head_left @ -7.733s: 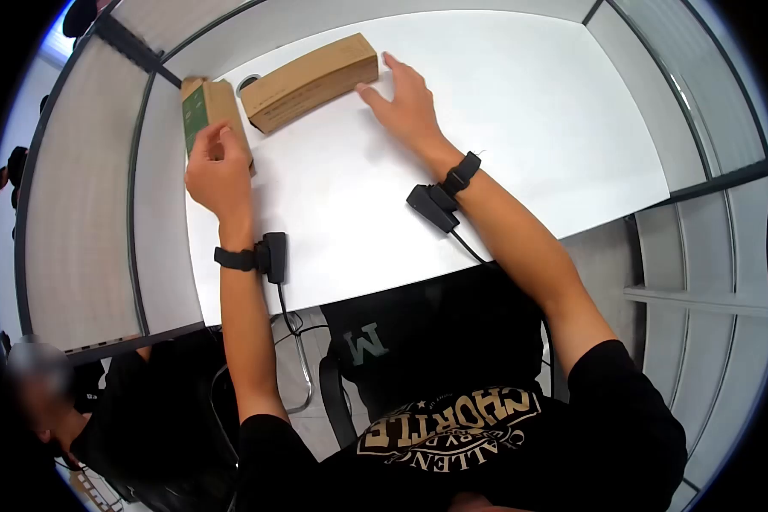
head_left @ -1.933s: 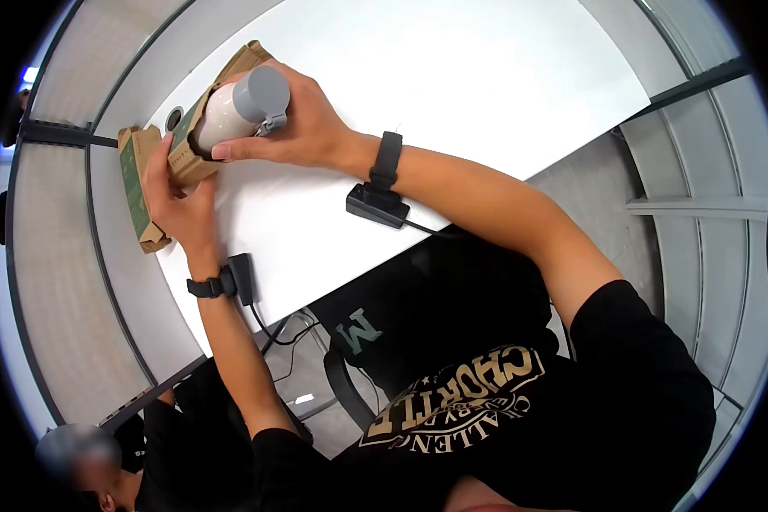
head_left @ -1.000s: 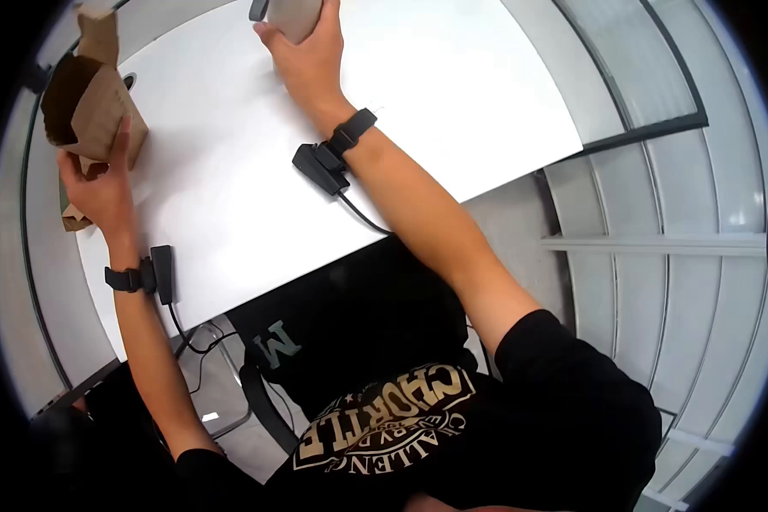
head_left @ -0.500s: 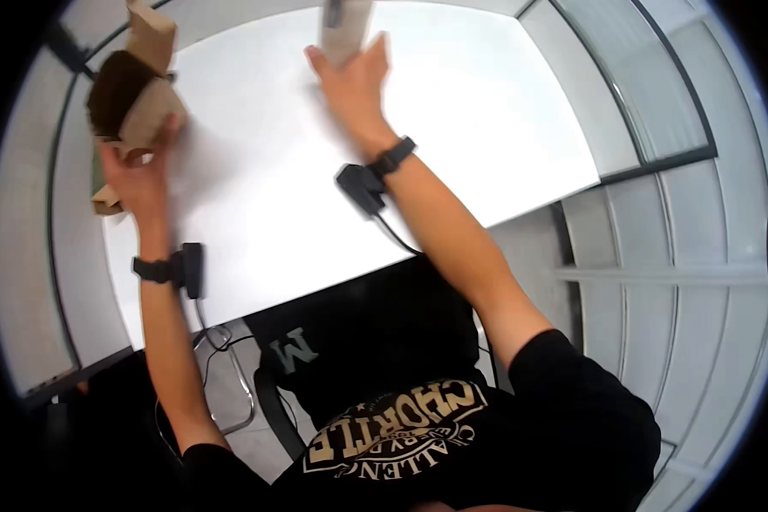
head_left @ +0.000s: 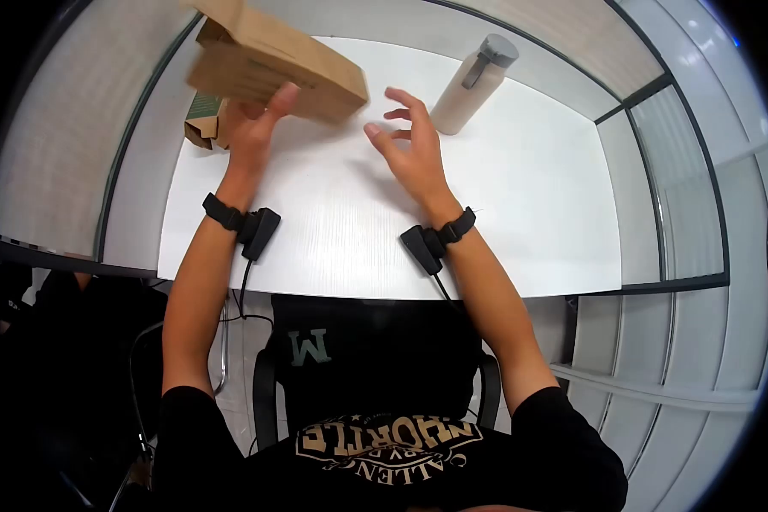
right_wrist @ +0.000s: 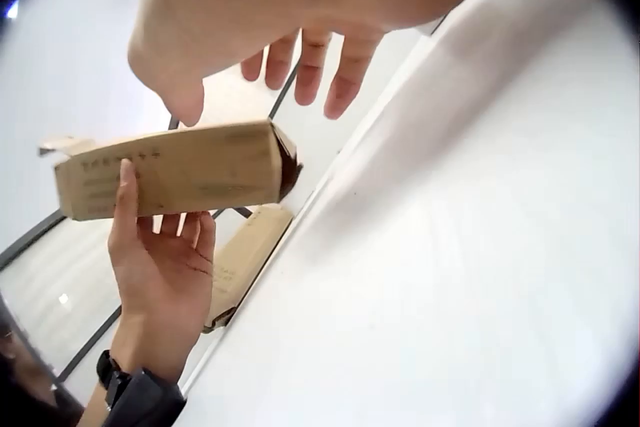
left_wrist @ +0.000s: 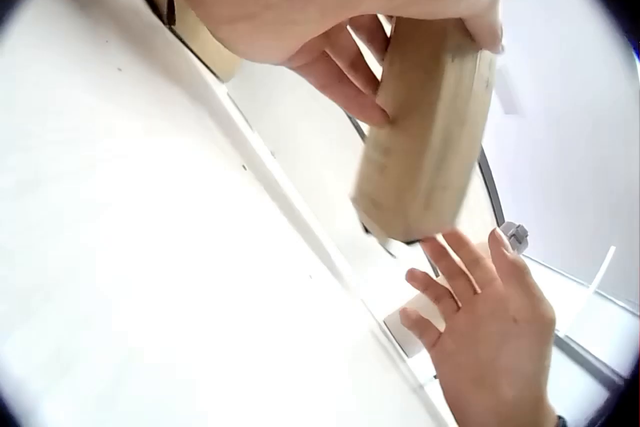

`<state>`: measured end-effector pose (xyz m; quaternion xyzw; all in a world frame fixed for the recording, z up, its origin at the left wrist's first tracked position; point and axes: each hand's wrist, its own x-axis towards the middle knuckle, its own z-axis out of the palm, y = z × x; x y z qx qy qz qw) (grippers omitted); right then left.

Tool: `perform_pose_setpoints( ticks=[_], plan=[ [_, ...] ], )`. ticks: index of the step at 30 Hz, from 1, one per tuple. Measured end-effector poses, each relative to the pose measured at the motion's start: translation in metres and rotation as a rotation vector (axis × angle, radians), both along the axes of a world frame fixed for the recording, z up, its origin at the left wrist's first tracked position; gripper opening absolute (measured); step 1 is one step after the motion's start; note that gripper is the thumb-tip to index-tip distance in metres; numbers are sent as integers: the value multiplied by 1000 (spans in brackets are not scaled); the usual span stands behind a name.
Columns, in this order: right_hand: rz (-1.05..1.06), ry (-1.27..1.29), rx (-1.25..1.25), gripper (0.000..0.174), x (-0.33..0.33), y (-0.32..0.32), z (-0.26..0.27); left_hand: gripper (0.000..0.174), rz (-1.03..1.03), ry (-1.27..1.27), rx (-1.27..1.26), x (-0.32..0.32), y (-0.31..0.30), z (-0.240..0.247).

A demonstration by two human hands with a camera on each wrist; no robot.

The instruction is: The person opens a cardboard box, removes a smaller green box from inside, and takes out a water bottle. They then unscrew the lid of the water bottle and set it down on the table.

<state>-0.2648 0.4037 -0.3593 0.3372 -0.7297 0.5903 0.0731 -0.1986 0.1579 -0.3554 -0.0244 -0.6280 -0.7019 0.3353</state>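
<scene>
My left hand (head_left: 253,143) grips a long brown cardboard box (head_left: 303,72) above the left of the table, thumb on the near side. One end flap of it stands out at the upper left. To the right, my right hand (head_left: 420,162) is in the air with fingers spread and loosely bent, holding nothing; in the left wrist view its fingertips (left_wrist: 450,247) are close to the box's end. A pale bottle (head_left: 468,96) with a grey lid stands upright on the table behind the right hand. A second cardboard box (right_wrist: 250,257) lies behind my left hand, partly hidden.
The white table (head_left: 333,230) has low partition panels (head_left: 559,72) along its back and sides. A black chair (head_left: 375,358) is at the front edge. Cables run from both wrist cameras. A dark-clothed person (head_left: 68,341) sits at the lower left.
The bottle came out of the box and now stands on the table, let go by the right hand. The left hand has lifted the box and turned it sideways toward the right.
</scene>
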Motion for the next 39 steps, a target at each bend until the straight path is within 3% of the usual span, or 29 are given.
perform_pose_setpoints(
  ticks=[2, 3, 6, 8, 13, 18, 22, 27, 30, 33, 34, 39],
  plan=[
    [44, -98, -12, 79, 0, 3, 0, 53, -201, -103, 305, 2, -1, 5],
    [82, -151, -23, 82, 1, 3, 3, 55, -197, -168, 250, 5, 5, 12],
    [190, -224, -8, 88, 1, 2, 6, 55, -352, -238, 403, 11, 10, 24],
    [209, -204, 31, 87, 7, 0, 11, 60, -303, -268, 412, 10, 17, 27],
    [183, -229, -53, 75, 9, 3, 11, 61, -439, -361, 377, 8, 16, 23],
    [120, -195, -85, 59, 2, 10, 8, 58, -405, -354, 391, 4, 18, 21],
    [-7, -156, -91, 61, 3, 10, 9, 56, -382, -358, 408, 4, 19, 21],
    [-200, -202, -335, 43, 2, 9, 9, 55, -401, -352, 362, 1, 15, 18],
    [-119, -160, -331, 45, -1, 8, 3, 55, -412, -353, 328, 1, 18, 22],
    [-181, 225, -234, 53, -4, 3, 4, 54, -421, -361, 353, 1, 16, 16],
    [-93, 154, -156, 65, 3, 10, 13, 54, -434, -363, 350, -2, 7, 10],
    [-51, 296, -48, 74, 12, 8, 15, 55, -387, -325, 398, -3, 8, 10]
  ],
)
